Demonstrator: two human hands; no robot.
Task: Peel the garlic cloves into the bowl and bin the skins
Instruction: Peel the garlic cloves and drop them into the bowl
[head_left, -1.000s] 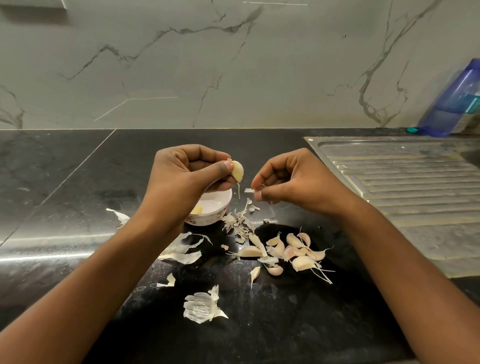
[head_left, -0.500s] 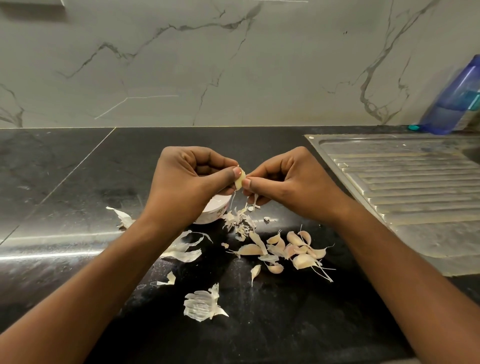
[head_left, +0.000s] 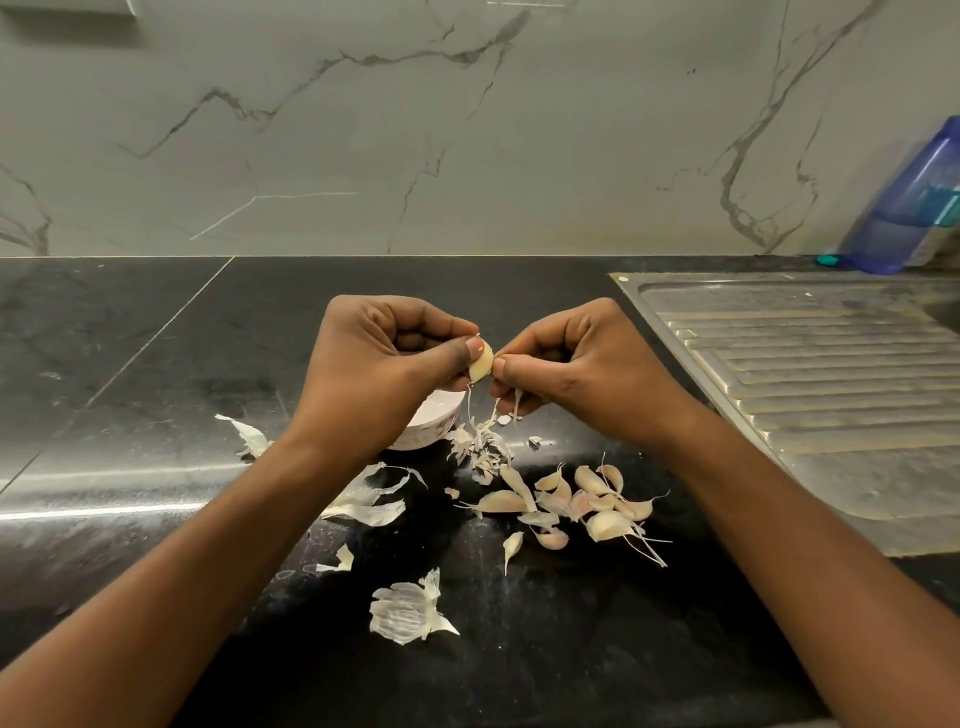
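Garlic clove (head_left: 480, 364) pinched — left hand (head_left: 379, 364), right hand (head_left: 592, 364) — near bowl (head_left: 432, 426) rim.

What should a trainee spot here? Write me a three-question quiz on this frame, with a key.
1. True or false: the left hand grips the pale yellow, nearly peeled garlic clove.
2. Where does the small white patterned bowl stand? A: in the right hand. B: on the black stone counter, partly hidden under the left hand. C: on the floor.
3. Short answer: what does the right hand pinch at the clove?
Key: 1 true. 2 B. 3 thin strands of papery skin.
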